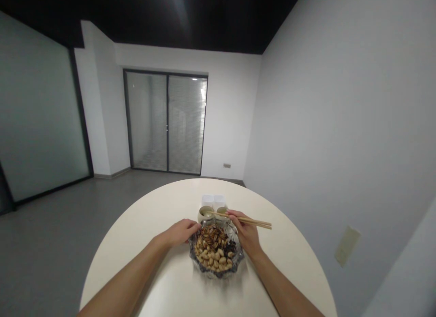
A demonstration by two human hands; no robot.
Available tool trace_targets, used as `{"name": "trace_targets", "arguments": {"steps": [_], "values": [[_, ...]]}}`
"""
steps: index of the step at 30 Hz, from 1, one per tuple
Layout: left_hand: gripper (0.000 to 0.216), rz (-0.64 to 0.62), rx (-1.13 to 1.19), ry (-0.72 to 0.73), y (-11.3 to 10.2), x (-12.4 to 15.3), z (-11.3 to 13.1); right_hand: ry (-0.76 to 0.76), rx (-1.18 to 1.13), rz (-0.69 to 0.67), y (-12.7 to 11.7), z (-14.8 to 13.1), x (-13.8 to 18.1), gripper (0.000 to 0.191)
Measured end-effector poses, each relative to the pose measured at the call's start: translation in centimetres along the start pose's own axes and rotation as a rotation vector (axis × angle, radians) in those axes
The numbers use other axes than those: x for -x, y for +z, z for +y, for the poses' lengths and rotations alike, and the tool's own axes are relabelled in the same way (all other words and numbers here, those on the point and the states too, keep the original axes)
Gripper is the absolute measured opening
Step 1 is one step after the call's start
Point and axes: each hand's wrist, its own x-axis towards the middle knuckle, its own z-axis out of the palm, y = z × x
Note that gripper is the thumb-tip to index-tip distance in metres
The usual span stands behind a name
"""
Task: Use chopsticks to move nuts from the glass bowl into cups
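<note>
Chopsticks (245, 220) in right hand (248, 237), left hand (180, 232) curled on bowl (240, 258) rim, cups (206, 213) just beyond.

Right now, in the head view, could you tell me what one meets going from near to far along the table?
Glass dish of nuts and seeds → small cream bowl → two white cups → far table edge.

This looks like a bare office or meeting room. Plain white walls (340, 103) enclose a grey floor (68, 226), with a frosted glass partition (37, 117) on the left, dark-framed glass sliding doors with blinds (166, 124) at the far end, and a round white table (163, 212) near.
</note>
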Motion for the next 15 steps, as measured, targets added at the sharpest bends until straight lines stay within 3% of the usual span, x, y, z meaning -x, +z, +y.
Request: {"name": "trace_targets", "arguments": {"steps": [8,15], "values": [[0.066,-0.014,0.006,-0.01,0.0,0.0,0.0,-0.024,0.029,-0.004,-2.1,0.5,-0.7,0.03],[0.067,-0.007,-0.008,-0.018,-0.1,0.1,0.2,0.002,-0.005,-0.068,-2.3,0.6,-0.7,0.03]]}}
